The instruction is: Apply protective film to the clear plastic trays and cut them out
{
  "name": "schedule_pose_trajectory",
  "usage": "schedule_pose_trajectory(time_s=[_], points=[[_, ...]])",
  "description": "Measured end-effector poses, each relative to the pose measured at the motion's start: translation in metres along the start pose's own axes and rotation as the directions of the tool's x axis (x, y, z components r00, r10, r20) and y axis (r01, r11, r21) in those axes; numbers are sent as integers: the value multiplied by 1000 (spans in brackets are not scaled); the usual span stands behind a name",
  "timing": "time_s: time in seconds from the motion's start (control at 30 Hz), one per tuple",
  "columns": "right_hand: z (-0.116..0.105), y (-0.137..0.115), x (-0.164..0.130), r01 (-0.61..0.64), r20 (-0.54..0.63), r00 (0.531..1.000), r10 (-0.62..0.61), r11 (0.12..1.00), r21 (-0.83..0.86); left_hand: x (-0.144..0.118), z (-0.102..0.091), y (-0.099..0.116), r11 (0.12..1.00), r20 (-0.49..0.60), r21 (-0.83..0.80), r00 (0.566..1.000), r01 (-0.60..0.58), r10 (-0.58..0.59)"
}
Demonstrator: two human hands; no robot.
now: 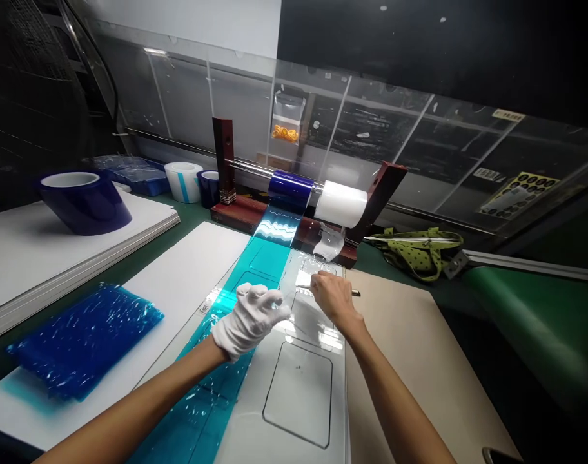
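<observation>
My left hand, in a white glove, hovers over or rests on a strip of blue film; which of the two, I cannot tell. Its fingers curl in and the thumb points right; anything they hold is hidden. My bare right hand is closed round a slim knife-like tool, whose thin pale tip points left. Beneath both hands lies a glossy pale sheet with dark rounded outlines. The film runs down over its left part from a blue roll.
A dark red stand carries the blue roll and a white roll. Left are a large blue tape roll on stacked white boards and a blue wrapped stack. A brown board and green bag lie right.
</observation>
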State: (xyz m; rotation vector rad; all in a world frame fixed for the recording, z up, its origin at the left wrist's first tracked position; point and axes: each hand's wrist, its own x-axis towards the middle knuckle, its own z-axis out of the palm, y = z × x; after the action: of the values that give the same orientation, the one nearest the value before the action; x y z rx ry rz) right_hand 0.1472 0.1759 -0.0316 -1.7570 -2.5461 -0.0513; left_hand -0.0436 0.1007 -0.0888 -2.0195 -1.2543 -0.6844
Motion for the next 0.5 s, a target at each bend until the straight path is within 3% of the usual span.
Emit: schedule_pose_trajectory(time_s=[0.17, 0.33, 0.43, 0.47, 0.5], points=[[7, -8, 16, 5, 96, 995, 0, 999, -48, -2, -1, 3, 999, 10, 43, 1000, -14, 14], [2, 3, 18, -43, 61, 997, 43, 999, -4, 3, -16, 5, 997, -42, 72, 999, 8, -5], [-12, 23, 4, -79, -25, 996, 81, 994, 70, 22, -40, -19, 993, -2, -107, 999, 43, -44], [-17, 32, -4, -94, -52, 994, 99, 991, 95, 32, -51, -32, 963, 66, -256, 995, 86, -71], [-20, 42, -14, -108, -73, 990, 118, 986, 125, 42, -62, -47, 949, 132, -294, 988, 111, -74]])
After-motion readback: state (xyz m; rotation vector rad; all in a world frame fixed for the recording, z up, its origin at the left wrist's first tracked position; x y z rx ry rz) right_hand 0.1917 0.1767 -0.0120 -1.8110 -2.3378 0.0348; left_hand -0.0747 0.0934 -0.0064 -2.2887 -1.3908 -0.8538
